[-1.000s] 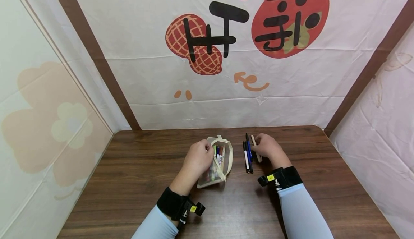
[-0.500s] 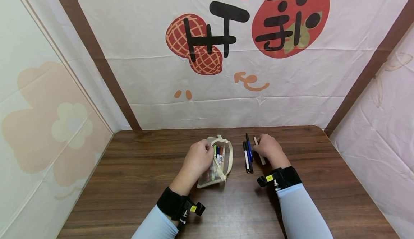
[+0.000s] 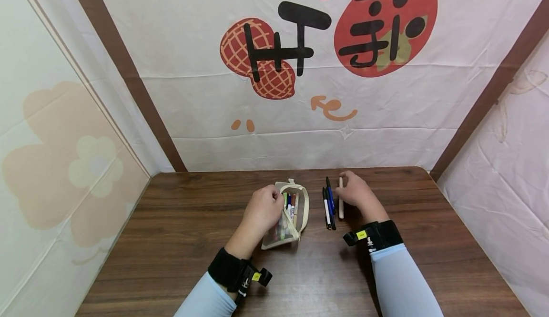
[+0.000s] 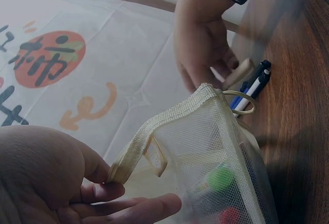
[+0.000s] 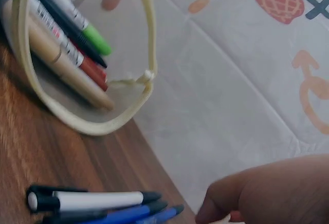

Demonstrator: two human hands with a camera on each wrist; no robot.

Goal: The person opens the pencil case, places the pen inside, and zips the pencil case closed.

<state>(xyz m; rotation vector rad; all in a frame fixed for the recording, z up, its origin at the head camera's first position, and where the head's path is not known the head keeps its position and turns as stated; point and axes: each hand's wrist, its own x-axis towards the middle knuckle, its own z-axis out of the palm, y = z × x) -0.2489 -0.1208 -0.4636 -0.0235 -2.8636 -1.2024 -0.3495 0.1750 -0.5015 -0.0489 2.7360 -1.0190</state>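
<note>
My left hand (image 3: 264,209) pinches the cream-trimmed rim of a mesh pencil case (image 4: 200,157) between thumb and fingers. Several pens show inside it, among them a green-tipped marker (image 5: 97,40) and a beige pen (image 5: 61,62). To the right of the case, my right hand (image 3: 357,192) is at another beige pen (image 3: 340,209) lying on the table, its thumb and index finger spread along the barrel. Whether those fingers press on it is hard to see. Just left of that pen lie a white-barrelled pen (image 3: 327,212) and blue-and-black pens (image 3: 330,200).
The brown wooden table (image 3: 180,240) ends at a far edge against a printed white cloth backdrop (image 3: 206,102). A cloth side wall (image 3: 506,174) hangs on the right. Black camera straps (image 3: 383,235) circle both wrists.
The beige pen on the table has shifted slightly right, tilted, then swung to point straight away. My right fingers have spread apart along it. The left hand and pencil case have not moved.
</note>
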